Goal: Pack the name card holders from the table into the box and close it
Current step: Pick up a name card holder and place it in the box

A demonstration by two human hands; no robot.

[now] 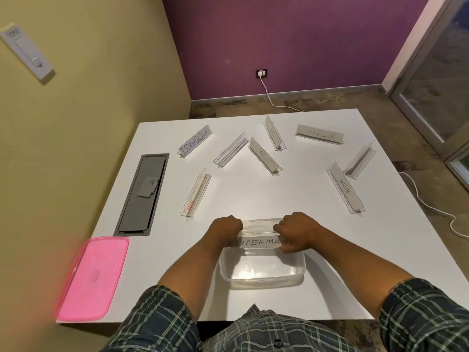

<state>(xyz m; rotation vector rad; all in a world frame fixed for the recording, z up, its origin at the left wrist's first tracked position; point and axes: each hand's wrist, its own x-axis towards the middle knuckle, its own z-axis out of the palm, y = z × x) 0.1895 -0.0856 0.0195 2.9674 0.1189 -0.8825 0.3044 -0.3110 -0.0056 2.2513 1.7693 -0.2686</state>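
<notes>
— Where's the SUPERMAN holder (258, 243)?
— Held level across the far part of the clear box (262, 269), just over its rim, near the table's (253, 199) front edge.
— Hands?
— Left hand (227, 228) curled round the holder's left end; right hand (295, 231) pinching the right end, thumb below.
— Lid?
— Pink lid (92, 279), flat at the front left corner, well apart from the box.
— Other holders?
— Scattered beyond: KOSAKSI (195, 144) far left, a card-less one (196, 195) nearer, BATMAN (319, 134) far right, ALPHA (345, 188) right, four more between and around.
— Anything else?
— Grey hatch (142, 195) set in the table's left side; white cable (431, 204) on the floor.
</notes>
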